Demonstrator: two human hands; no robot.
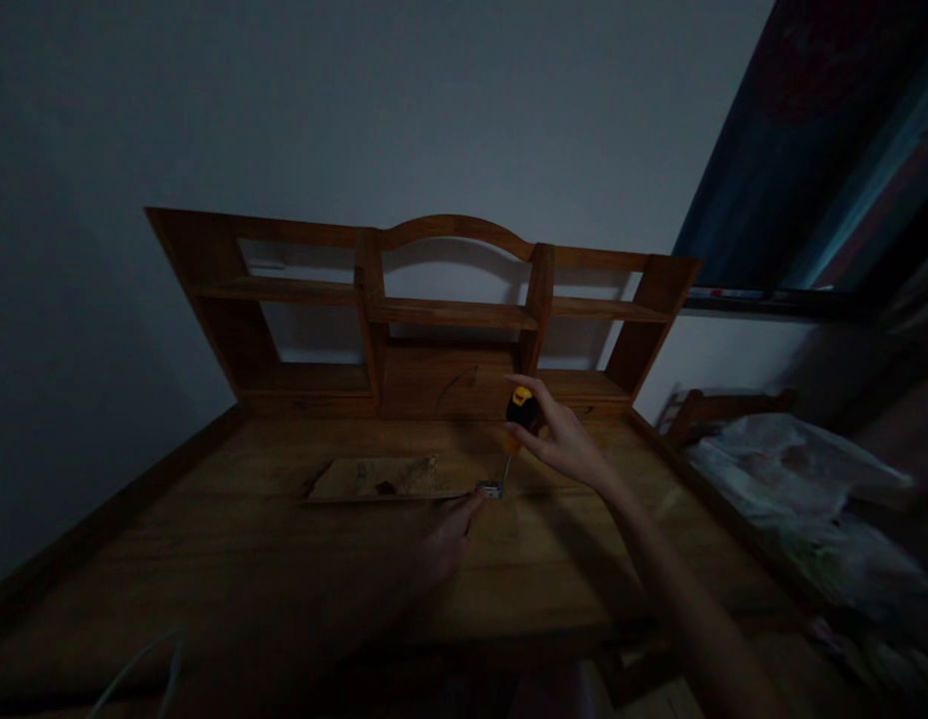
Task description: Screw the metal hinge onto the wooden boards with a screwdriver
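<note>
My right hand (559, 434) is closed round the black and yellow handle of a screwdriver (520, 407), held upright with its thin shaft pointing down. The shaft's lower end meets or lies close beside a small metal piece (490, 489); I cannot tell which. The fingertips of my left hand (453, 534) are pressed on that metal piece at the right end of a worn wooden board (366, 479). The board lies flat, with a dark hole and rough, splintered patches on its surface. Dim light hides what kind of fitting the metal piece is.
The wooden desk (209, 559) carries a shelf unit (456, 318) along its back, against the wall. To the right lie clear plastic bags (793, 469) beyond the desk's raised edge. A pale cable (138, 659) curves at the lower left. A dark window (823, 150) is at the upper right.
</note>
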